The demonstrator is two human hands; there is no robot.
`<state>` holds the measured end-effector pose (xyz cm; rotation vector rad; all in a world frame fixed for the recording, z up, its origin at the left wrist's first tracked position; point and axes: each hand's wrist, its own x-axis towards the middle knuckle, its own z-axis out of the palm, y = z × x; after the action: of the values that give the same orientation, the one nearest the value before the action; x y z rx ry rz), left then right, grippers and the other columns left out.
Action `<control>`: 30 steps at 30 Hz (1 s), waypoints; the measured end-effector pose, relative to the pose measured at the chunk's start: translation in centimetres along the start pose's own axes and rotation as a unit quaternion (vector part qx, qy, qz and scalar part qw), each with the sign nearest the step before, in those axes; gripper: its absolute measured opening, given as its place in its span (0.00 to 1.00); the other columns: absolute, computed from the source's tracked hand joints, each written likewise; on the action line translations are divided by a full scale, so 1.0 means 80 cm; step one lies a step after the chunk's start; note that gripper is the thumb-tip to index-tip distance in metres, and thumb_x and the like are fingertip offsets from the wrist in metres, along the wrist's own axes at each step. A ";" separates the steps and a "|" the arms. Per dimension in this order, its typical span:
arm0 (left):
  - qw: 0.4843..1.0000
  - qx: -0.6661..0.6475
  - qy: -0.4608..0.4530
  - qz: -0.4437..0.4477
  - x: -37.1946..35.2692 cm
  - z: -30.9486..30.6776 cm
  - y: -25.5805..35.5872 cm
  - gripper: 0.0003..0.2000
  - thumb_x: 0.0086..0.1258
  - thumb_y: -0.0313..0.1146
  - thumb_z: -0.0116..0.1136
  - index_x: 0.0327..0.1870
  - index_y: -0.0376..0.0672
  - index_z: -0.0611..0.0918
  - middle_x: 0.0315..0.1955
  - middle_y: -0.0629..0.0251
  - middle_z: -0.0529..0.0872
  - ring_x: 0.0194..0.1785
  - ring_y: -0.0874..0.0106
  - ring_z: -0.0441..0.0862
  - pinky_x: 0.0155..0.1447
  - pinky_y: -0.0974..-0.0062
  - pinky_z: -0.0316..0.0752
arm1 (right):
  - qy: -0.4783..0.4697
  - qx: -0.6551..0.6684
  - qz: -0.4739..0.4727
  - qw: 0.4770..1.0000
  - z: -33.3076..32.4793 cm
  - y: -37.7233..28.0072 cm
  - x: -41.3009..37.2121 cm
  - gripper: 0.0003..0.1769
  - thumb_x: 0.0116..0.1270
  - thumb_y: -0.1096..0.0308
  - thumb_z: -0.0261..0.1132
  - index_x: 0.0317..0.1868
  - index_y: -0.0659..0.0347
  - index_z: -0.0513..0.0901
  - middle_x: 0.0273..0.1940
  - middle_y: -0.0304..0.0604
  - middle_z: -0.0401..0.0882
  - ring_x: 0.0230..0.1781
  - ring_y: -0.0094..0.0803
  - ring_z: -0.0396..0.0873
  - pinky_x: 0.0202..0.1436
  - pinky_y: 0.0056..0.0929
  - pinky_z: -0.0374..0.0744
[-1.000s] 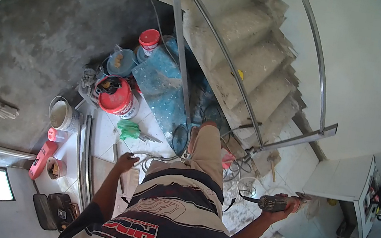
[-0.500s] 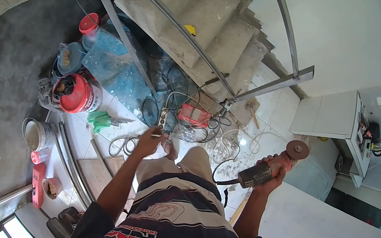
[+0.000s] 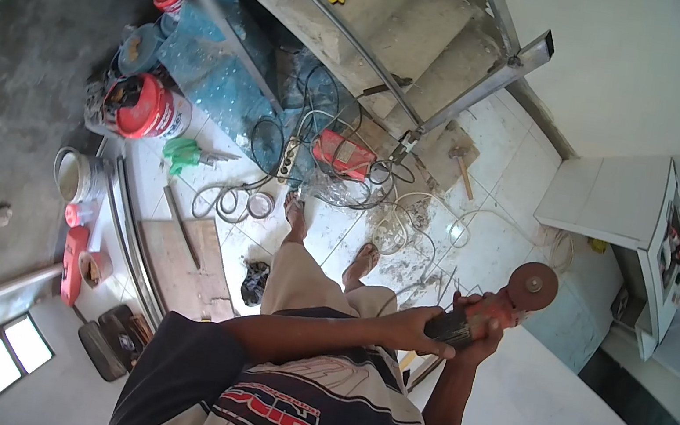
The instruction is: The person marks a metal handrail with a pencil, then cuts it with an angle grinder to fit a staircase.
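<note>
Tiled floor (image 3: pixel 487 236) of a building site, dusty, below bare concrete stairs (image 3: pixel 390 7) with a metal rail (image 3: pixel 475 91). Seen from above, looking down past a striped shirt (image 3: pixel 284 399).

Holds angle grinder (image 3: pixel 465 321) out in front of the chest, slightly right of the body, above the edge of a white slab (image 3: pixel 575 410). Both hands wrapped tight round the grinder body, touching each other:
- left hand (image 3: pixel 418 327) reaching across from the left onto the rear, cable end
- right hand (image 3: pixel 484 326) coming up from below, closed round the middle, nearer the disc (image 3: pixel 531 286)

Long axis running lower left to upper right, disc end farthest from the body, aimed toward white cabinet (image 3: pixel 609 197). Flat face of disc turned up to the camera, clear of both hands, touching nothing visible. Cannot tell whether spinning.

Feet (image 3: pixel 298 210) on the tiles, up-left of the hands in the view.

Elsewhere on the floor, well apart from the grinder:
- cable coils (image 3: pixel 396 221)
- red welder box (image 3: pixel 341 152)
- hammer (image 3: pixel 463 165) by the stair foot
- red bucket (image 3: pixel 139 105)
- white bucket (image 3: pixel 77 175)
- wooden board (image 3: pixel 181 259)
- blue tarp (image 3: pixel 226 88)
</note>
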<state>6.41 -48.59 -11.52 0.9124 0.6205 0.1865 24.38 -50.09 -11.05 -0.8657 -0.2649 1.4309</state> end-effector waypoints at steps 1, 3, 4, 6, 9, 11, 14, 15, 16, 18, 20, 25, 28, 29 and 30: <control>0.999 0.006 0.042 0.003 0.015 0.012 0.000 0.45 0.58 0.65 0.75 0.64 0.35 0.74 0.48 0.55 0.84 0.51 0.65 0.83 0.56 0.67 0.77 | -0.011 -0.079 0.008 0.997 -0.018 -0.008 -0.001 0.34 0.66 0.52 0.70 0.64 0.65 0.71 0.48 0.53 0.84 0.51 0.44 0.85 0.63 0.47 0.81; 0.998 -0.023 0.059 -0.015 0.040 0.031 0.000 0.49 0.53 0.64 0.78 0.66 0.35 0.73 0.48 0.54 0.85 0.51 0.64 0.84 0.57 0.67 0.78 | -0.046 -0.166 0.041 0.984 -0.037 -0.026 0.004 0.33 0.65 0.52 0.70 0.63 0.64 0.71 0.48 0.52 0.84 0.53 0.45 0.85 0.64 0.44 0.81; 0.994 -0.002 0.106 0.024 0.048 0.042 -0.002 0.49 0.52 0.62 0.79 0.67 0.35 0.71 0.49 0.53 0.85 0.52 0.63 0.85 0.57 0.66 0.79 | -0.055 -0.229 0.061 0.970 -0.036 -0.033 0.007 0.34 0.64 0.53 0.70 0.63 0.65 0.72 0.49 0.53 0.84 0.54 0.45 0.85 0.63 0.43 0.81; 0.981 0.014 0.185 0.061 0.049 0.051 -0.010 0.50 0.50 0.60 0.81 0.68 0.35 0.70 0.51 0.52 0.86 0.53 0.63 0.85 0.58 0.66 0.80 | -0.129 -0.337 0.108 0.926 -0.050 -0.035 0.025 0.38 0.65 0.46 0.70 0.64 0.66 0.72 0.55 0.58 0.83 0.55 0.44 0.84 0.63 0.42 0.81; 0.941 -0.113 0.261 0.182 0.044 0.053 -0.020 0.49 0.50 0.47 0.84 0.73 0.36 0.68 0.56 0.55 0.85 0.61 0.64 0.82 0.68 0.66 0.75 | -0.181 -0.311 0.231 0.904 -0.015 -0.031 0.048 0.44 0.69 0.37 0.65 0.69 0.68 0.71 0.60 0.59 0.81 0.56 0.44 0.84 0.63 0.42 0.81; 0.924 -0.206 0.249 0.204 0.026 0.039 -0.034 0.47 0.52 0.43 0.84 0.72 0.36 0.70 0.58 0.58 0.84 0.64 0.65 0.80 0.71 0.67 0.72 | -0.245 -0.303 0.273 0.880 -0.024 -0.010 0.059 0.46 0.75 0.32 0.55 0.74 0.68 0.67 0.65 0.57 0.78 0.62 0.44 0.81 0.68 0.42 0.77; 0.882 -0.261 0.343 0.190 -0.018 0.012 -0.065 0.42 0.53 0.40 0.83 0.69 0.36 0.73 0.59 0.59 0.83 0.65 0.67 0.79 0.71 0.67 0.72 | -0.314 -0.308 0.406 0.801 -0.053 0.048 0.072 0.48 0.81 0.30 0.38 0.80 0.66 0.60 0.75 0.52 0.69 0.76 0.43 0.67 0.80 0.45 0.63; 0.851 -0.274 0.411 0.178 -0.047 0.006 -0.068 0.40 0.54 0.39 0.83 0.68 0.36 0.74 0.58 0.60 0.84 0.62 0.68 0.81 0.70 0.68 0.73 | -0.384 -0.412 0.383 0.732 -0.057 0.071 0.067 0.42 0.84 0.37 0.39 0.80 0.66 0.62 0.74 0.52 0.70 0.75 0.40 0.69 0.79 0.42 0.65; 0.828 -0.286 0.450 0.174 -0.065 0.002 -0.086 0.39 0.54 0.38 0.83 0.67 0.36 0.75 0.58 0.60 0.85 0.60 0.68 0.82 0.69 0.68 0.74 | -0.395 -0.409 0.448 0.690 -0.052 0.088 0.058 0.35 0.86 0.47 0.40 0.79 0.67 0.64 0.72 0.50 0.72 0.74 0.37 0.69 0.79 0.40 0.65; 0.744 -0.344 0.542 0.184 -0.086 -0.015 -0.148 0.37 0.54 0.37 0.83 0.65 0.37 0.76 0.53 0.61 0.86 0.55 0.69 0.83 0.64 0.69 0.77 | -0.482 -0.482 0.420 0.599 -0.095 0.134 0.047 0.30 0.82 0.55 0.55 0.74 0.69 0.70 0.64 0.49 0.81 0.67 0.37 0.77 0.73 0.40 0.73; 0.643 -0.380 0.646 0.156 -0.124 -0.033 -0.187 0.35 0.54 0.38 0.82 0.62 0.37 0.77 0.47 0.62 0.87 0.47 0.70 0.85 0.56 0.69 0.80 | -0.557 -0.621 0.308 0.458 -0.052 0.144 0.027 0.34 0.74 0.50 0.67 0.70 0.65 0.74 0.58 0.54 0.85 0.63 0.45 0.83 0.68 0.42 0.77; 0.504 -0.340 0.792 0.049 -0.233 -0.097 -0.319 0.36 0.48 0.42 0.84 0.55 0.33 0.78 0.44 0.57 0.86 0.44 0.66 0.85 0.48 0.66 0.81 | -0.456 -0.704 0.336 0.429 -0.036 0.193 0.051 0.36 0.72 0.48 0.71 0.69 0.68 0.76 0.54 0.57 0.88 0.58 0.44 0.85 0.63 0.38 0.79; 0.481 -0.300 0.819 -0.092 -0.280 -0.155 -0.425 0.39 0.45 0.48 0.83 0.56 0.34 0.78 0.47 0.49 0.87 0.49 0.57 0.87 0.53 0.61 0.81 | -0.380 -0.772 0.291 0.418 -0.071 0.218 0.097 0.32 0.73 0.47 0.69 0.64 0.68 0.80 0.48 0.52 0.89 0.49 0.37 0.88 0.54 0.33 0.82; 0.480 -0.295 0.819 -0.111 -0.293 -0.178 -0.454 0.40 0.45 0.49 0.83 0.56 0.34 0.78 0.48 0.49 0.87 0.50 0.56 0.87 0.54 0.61 0.81 | -0.352 -0.772 0.290 0.442 -0.118 0.217 0.118 0.30 0.74 0.48 0.67 0.61 0.67 0.82 0.46 0.50 0.89 0.46 0.34 0.88 0.50 0.32 0.83; 0.478 -0.291 0.819 -0.130 -0.306 -0.202 -0.483 0.40 0.45 0.50 0.83 0.56 0.34 0.78 0.48 0.48 0.87 0.51 0.54 0.87 0.56 0.60 0.80 | -0.293 -0.779 0.298 0.468 -0.114 0.213 0.112 0.27 0.72 0.49 0.69 0.57 0.67 0.83 0.42 0.50 0.89 0.43 0.35 0.87 0.48 0.33 0.84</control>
<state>-26.76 -71.07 -38.84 -0.3986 2.2948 0.9859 19.00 -46.64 -31.38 -1.9863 -2.2923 1.8783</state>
